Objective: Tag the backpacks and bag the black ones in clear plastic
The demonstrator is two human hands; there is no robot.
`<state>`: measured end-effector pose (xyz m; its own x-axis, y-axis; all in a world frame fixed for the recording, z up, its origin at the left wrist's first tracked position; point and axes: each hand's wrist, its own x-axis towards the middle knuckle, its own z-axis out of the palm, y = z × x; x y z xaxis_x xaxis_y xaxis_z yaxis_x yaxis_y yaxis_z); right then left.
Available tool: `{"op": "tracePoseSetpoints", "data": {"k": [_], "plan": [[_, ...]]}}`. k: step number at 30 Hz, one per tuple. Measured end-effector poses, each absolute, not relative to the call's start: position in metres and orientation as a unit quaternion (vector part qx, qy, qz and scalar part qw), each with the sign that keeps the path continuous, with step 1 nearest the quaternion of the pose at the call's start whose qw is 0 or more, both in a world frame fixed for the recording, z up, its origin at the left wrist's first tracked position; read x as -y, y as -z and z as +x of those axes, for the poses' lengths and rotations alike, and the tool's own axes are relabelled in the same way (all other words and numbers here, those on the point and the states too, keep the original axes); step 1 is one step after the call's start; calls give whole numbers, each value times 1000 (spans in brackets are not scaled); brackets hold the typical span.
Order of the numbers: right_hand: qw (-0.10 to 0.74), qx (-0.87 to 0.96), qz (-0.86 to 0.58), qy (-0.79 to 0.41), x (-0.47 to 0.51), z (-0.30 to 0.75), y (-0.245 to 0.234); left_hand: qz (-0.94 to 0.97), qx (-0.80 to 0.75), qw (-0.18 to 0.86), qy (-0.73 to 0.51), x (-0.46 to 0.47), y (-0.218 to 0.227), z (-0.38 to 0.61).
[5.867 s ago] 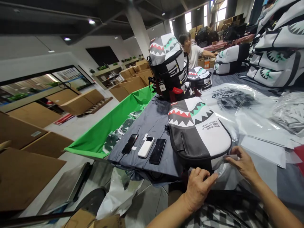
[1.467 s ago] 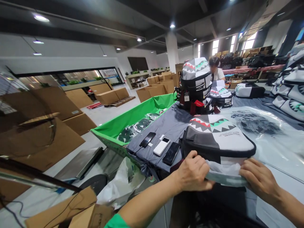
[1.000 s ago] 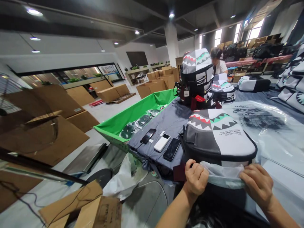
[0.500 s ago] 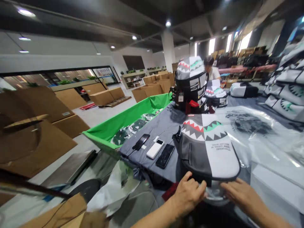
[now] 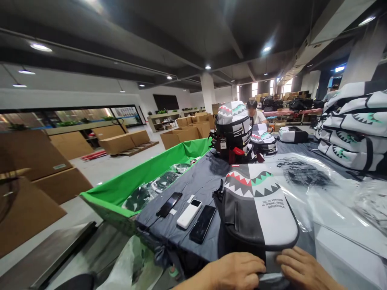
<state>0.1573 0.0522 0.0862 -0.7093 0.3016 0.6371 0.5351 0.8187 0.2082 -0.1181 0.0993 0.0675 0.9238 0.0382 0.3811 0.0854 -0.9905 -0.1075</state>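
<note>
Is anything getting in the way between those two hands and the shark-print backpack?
Only the clear plastic bag, gathered at the backpack's lower end. It lies between the shark-print backpack and the left hand and right hand. Nothing else visible stands between them.

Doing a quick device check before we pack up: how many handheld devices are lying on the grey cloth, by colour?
Black glass-fronted smartphones: 2
White rectangular device with a small dark window: 1
Total: 3
</note>
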Motion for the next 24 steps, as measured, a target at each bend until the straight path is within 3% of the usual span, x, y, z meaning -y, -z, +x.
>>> {"op": "tracePoseSetpoints", "data": {"k": [4,7,12,16,18,24], "plan": [[229,928,-256,144,-54,157,-97,-991,94,-97,-11,-102,-101,-103],[194,942,-241,132,-57,161,-106,-980,147,-134,-10,-99,-120,-97],[193,956,-199,96,-65,163,-118,-994,108,-20,13,-96,-128,-100],[114,974,-191,28,-67,160,-125,-996,-62,34,54,-102,-133,-106],[93,974,-201,49,-67,159,-126,-993,-100,39,54,-106,-134,-108],[106,968,-186,132,-72,160,-128,-998,13,36,-53,-118,-108,-108]]}}
